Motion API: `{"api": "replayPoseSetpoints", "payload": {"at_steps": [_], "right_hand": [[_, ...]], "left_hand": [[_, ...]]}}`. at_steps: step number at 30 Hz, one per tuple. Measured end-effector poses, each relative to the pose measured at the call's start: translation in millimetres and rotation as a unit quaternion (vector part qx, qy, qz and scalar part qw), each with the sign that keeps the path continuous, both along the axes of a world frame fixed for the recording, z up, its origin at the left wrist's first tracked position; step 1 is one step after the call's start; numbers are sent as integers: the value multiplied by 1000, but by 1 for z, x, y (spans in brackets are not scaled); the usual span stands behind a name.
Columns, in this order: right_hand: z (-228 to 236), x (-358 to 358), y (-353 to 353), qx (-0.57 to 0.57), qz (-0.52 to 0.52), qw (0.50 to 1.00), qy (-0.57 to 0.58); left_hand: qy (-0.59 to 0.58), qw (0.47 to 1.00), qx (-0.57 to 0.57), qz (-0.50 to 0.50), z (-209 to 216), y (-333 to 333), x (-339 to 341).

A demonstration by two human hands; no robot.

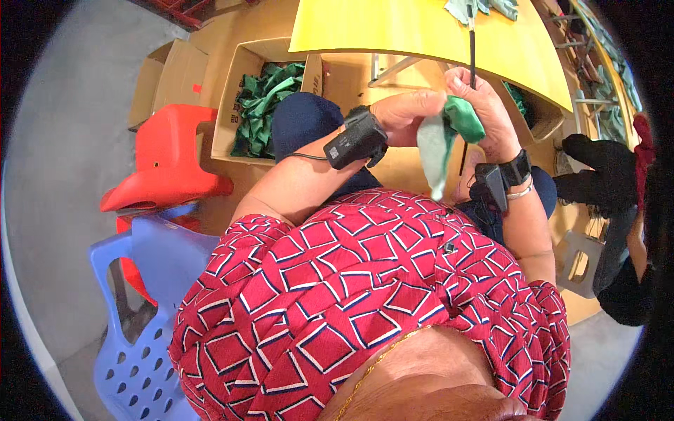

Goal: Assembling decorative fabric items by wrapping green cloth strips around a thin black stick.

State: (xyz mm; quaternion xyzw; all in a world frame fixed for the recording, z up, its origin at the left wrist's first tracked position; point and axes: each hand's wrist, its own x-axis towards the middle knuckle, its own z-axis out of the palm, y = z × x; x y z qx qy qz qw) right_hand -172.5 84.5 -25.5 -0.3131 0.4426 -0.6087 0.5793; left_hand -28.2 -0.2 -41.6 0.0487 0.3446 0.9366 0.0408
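Both my hands are raised together near the front edge of the yellow table. A small piece of fabric, bright glossy green (465, 121) on one part and pale green (434, 151) on the other, is between them. My left hand (413, 112) pinches it at its left side, the pale part hanging below the fingertips. Closed around its right side is my right hand (488, 112), thumb pointing up. A thin black rod (472, 52) runs upright beside the right thumb and shows again below the hand; whether the hand grips it I cannot tell.
Pale green fabric pieces lie on the yellow table (421, 24). A cardboard box (223, 133) of green fabric stands left of my knees, another box (546, 128) under the table. Red (168, 151) and blue (161, 281) plastic chairs are at left. A person in black (604, 175) is at right.
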Motion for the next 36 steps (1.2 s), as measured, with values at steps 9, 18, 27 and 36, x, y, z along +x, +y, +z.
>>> {"api": "replayPoseSetpoints", "payload": {"at_steps": [9, 18, 27, 36], "right_hand": [[1, -9, 1, -31, 57, 987, -146], [-9, -43, 9, 34, -92, 986, 135], [22, -9, 10, -97, 100, 942, 305], [-3, -2, 9, 96, -8, 981, -169]], "left_hand": [[-15, 997, 41, 66, 13, 7, 4], [49, 988, 144, 20, -10, -15, 12], [-59, 996, -49, 34, 13, -17, 15], [-1, 972, -221, 78, -24, -13, 12]]}}
